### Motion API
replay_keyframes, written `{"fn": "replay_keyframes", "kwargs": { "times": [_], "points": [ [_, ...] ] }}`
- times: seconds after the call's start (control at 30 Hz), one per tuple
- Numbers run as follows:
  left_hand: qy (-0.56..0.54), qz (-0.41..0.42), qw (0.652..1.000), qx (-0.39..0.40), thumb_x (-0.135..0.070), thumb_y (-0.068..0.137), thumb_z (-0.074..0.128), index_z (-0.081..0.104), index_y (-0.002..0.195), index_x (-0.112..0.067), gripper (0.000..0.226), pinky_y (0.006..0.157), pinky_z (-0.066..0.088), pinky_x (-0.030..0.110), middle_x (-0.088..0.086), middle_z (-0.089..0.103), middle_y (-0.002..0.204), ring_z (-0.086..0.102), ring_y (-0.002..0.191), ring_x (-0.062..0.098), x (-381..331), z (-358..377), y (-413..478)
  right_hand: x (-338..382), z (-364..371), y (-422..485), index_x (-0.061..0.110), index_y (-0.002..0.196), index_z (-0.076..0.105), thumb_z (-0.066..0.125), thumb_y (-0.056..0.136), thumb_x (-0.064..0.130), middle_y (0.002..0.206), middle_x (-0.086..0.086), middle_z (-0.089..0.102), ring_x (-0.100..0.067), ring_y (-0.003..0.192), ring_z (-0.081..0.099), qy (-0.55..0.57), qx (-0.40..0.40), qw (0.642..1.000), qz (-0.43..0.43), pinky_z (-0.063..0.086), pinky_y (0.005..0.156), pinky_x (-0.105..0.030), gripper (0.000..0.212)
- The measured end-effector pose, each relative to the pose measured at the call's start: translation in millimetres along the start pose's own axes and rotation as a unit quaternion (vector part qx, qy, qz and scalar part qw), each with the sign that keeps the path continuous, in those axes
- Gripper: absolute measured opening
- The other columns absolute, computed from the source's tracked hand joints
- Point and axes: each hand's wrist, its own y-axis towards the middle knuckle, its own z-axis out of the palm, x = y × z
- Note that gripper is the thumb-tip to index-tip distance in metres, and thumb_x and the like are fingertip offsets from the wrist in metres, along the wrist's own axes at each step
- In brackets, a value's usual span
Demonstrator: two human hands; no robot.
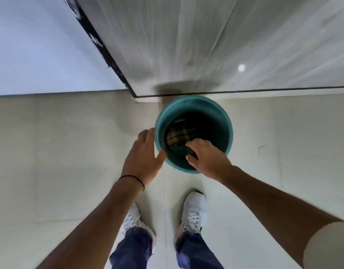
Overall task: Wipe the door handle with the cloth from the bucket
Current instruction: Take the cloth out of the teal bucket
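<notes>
A teal bucket (194, 105) stands on the tiled floor just in front of my feet. Inside it lies a dark checked cloth (179, 135) at the bottom. My right hand (206, 156) reaches over the near rim into the bucket, fingers spread and pointing down at the cloth; whether the fingertips touch the cloth is unclear. My left hand (144, 152) is open, flat against the outside of the bucket's left wall, a black band on its wrist. The door handle is out of view.
A grey door or panel (206, 45) rises right behind the bucket, with a dark edge (101, 47) running to a white wall (41, 45) on the left. My two white shoes (194, 210) stand on pale floor tiles below the bucket.
</notes>
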Motion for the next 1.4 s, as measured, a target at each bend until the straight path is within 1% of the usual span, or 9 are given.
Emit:
{"fn": "replay_keyframes", "kwargs": {
  "times": [0.1,0.3,0.43,0.57,0.77,0.9,1.1,1.27,1.4],
  "points": [
    [0.036,0.017,0.999,-0.012,-0.027,0.097,0.053,0.024,0.153,-0.014,0.064,0.105,0.044,0.043,0.006,0.036,0.155,0.048,0.132,0.033,29,34,32,-24,28,58,0.027,0.14,0.047,0.048,0.095,0.046,0.143,-0.002,0.049,-0.03,0.13,0.046,0.024,-0.023,0.999,0.003,0.044,0.103,-0.05,0.049],
    [0.094,0.097,0.989,-0.055,-0.034,0.101,0.047,0.011,0.158,-0.013,0.07,0.085,0.054,0.044,0.004,0.047,0.15,0.06,0.112,0.032,66,70,59,-60,72,155,0.027,0.155,0.025,0.054,0.095,0.04,0.157,-0.01,0.033,-0.039,0.137,0.036,-0.133,0.07,0.988,-0.026,0.037,0.111,-0.049,0.068],
    [0.087,0.15,0.98,-0.093,-0.041,0.097,0.044,0.02,0.157,-0.011,0.071,0.079,0.057,0.036,0.002,0.056,0.142,0.064,0.108,0.028,83,78,61,-64,96,190,0.028,0.158,-0.001,0.056,0.094,0.046,0.166,-0.011,0.002,-0.044,0.149,0.009,-0.184,0.14,0.972,0.033,0.018,0.117,-0.056,0.088],
    [0.059,0.162,0.979,-0.106,-0.043,0.096,0.046,0.025,0.156,-0.011,0.072,0.083,0.057,0.036,0.002,0.057,0.14,0.063,0.11,0.026,93,86,66,-68,113,212,0.029,0.158,-0.007,0.05,0.098,0.043,0.166,-0.01,-0.013,-0.05,0.148,-0.008,-0.207,0.161,0.964,0.049,0.011,0.115,-0.068,0.084],
    [0.039,0.176,0.977,-0.119,-0.042,0.094,0.053,0.032,0.153,-0.009,0.072,0.079,0.059,0.036,0.004,0.063,0.13,0.066,0.102,0.024,101,89,73,-73,128,224,0.027,0.159,0.001,0.03,0.106,0.024,0.166,-0.014,-0.004,-0.054,0.144,0.01,-0.301,0.085,0.95,0.019,0.034,0.105,-0.06,0.06],
    [0.033,0.171,0.977,-0.12,-0.045,0.093,0.052,0.031,0.154,-0.012,0.073,0.077,0.058,0.035,0.002,0.062,0.128,0.066,0.101,0.023,104,91,74,-72,122,225,0.027,0.157,0.015,0.04,0.103,0.032,0.158,-0.019,0.02,-0.053,0.132,0.037,-0.256,0.085,0.963,-0.013,0.042,0.098,-0.058,0.059],
    [0.056,0.132,0.986,-0.087,-0.048,0.093,0.046,0.025,0.156,-0.016,0.074,0.079,0.055,0.035,0.002,0.061,0.129,0.061,0.11,0.025,93,86,71,-59,82,184,0.027,0.154,0.025,0.048,0.099,0.029,0.149,-0.022,0.039,-0.046,0.129,0.048,-0.175,0.075,0.982,0.016,0.042,0.102,-0.048,0.059],
    [0.082,0.076,0.994,-0.014,-0.044,0.096,0.05,0.019,0.157,-0.019,0.073,0.095,0.05,0.044,0.006,0.046,0.149,0.049,0.128,0.032,71,53,52,-29,33,123,0.032,0.14,0.042,0.055,0.084,0.011,0.128,-0.015,0.062,-0.041,0.112,0.062,-0.006,0.015,0.996,0.089,0.048,0.092,-0.039,0.061],
    [0.077,0.029,0.997,-0.01,-0.041,0.099,0.047,0.019,0.156,-0.017,0.067,0.102,0.047,0.046,0.01,0.047,0.15,0.046,0.133,0.034,40,-5,11,9,-31,53,0.027,0.112,0.062,0.062,0.076,0.002,0.096,-0.002,0.07,-0.022,0.088,0.066,0.255,-0.007,0.96,0.113,0.054,0.077,-0.028,0.044]
  ]
}}
